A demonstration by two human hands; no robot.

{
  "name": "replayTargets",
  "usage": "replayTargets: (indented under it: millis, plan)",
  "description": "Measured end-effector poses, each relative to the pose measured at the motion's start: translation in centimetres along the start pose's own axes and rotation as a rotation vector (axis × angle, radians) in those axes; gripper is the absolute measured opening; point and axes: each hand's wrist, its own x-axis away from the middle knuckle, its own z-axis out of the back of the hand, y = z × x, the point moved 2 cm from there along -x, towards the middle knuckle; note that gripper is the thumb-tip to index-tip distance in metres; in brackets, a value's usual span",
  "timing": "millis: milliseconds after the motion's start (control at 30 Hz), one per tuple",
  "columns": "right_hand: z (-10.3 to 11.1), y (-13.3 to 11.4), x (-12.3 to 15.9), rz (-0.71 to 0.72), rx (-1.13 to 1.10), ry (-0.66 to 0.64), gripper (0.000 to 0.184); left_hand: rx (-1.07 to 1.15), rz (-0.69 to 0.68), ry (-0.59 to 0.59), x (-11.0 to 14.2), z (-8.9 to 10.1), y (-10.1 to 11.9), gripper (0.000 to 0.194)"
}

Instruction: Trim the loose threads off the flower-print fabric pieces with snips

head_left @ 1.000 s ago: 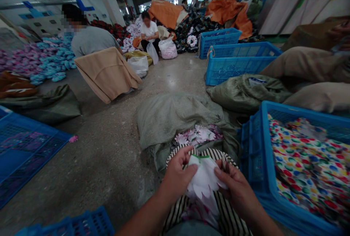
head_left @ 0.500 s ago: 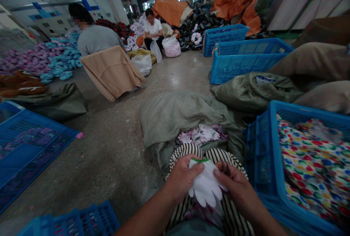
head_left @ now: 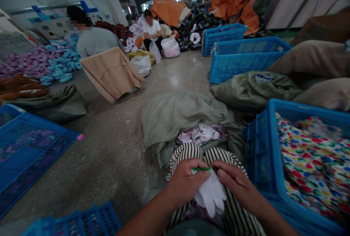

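Observation:
Low over my lap, my left hand point(head_left: 188, 177) is closed on a white glove point(head_left: 210, 194) with a green cuff edge, its thumb lying across the cuff. The glove's fingers hang downward. My right hand point(head_left: 232, 179) pinches at the cuff's right side, with its fingertips partly hidden. Striped cloth point(head_left: 188, 152) covers my legs, and more white and pink pieces lie on my lap under the glove. Just beyond my knees, an olive woven sack point(head_left: 183, 112) lies open toward me, showing a heap of white and pink glove-like pieces point(head_left: 203, 134).
To my right stands a blue crate point(head_left: 262, 155) filled with colourful dotted fabric point(head_left: 311, 159). Blue crates point(head_left: 35, 152) also stand at left. A person in grey point(head_left: 100, 41) sits ahead left, another in white point(head_left: 152, 28) farther off. Someone's legs point(head_left: 314, 61) reach in from the right.
The glove has turned and bunched, its cuff now gathered under my left thumb. My right hand has shifted up toward the cuff. The view has moved slightly.

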Motion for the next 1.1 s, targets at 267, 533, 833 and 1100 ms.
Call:
replayTargets:
  millis: [267, 533, 833, 1100]
  plan:
    - [-0.5, 0.4, -0.2, -0.021, -0.104, 0.000, 0.040, -0.022, 0.031, -0.029, 0.0, -0.3, 0.5, 0.022]
    - [-0.9, 3.0, 0.4, -0.262, -0.566, 0.418, 0.035, 0.241, 0.154, 0.132, -0.2, 0.1, -0.8, 0.028]
    - [-3.6, 2.9, 1.3, -0.191, -0.699, 0.356, 0.038, 0.463, 0.026, 0.345, -0.9, -0.3, -1.5, 0.024]
    - [-3.9, 1.8, 0.0, -0.123, -0.405, 0.413, 0.034, 0.528, 0.048, 0.352, -0.8, -1.0, -1.4, 0.026]
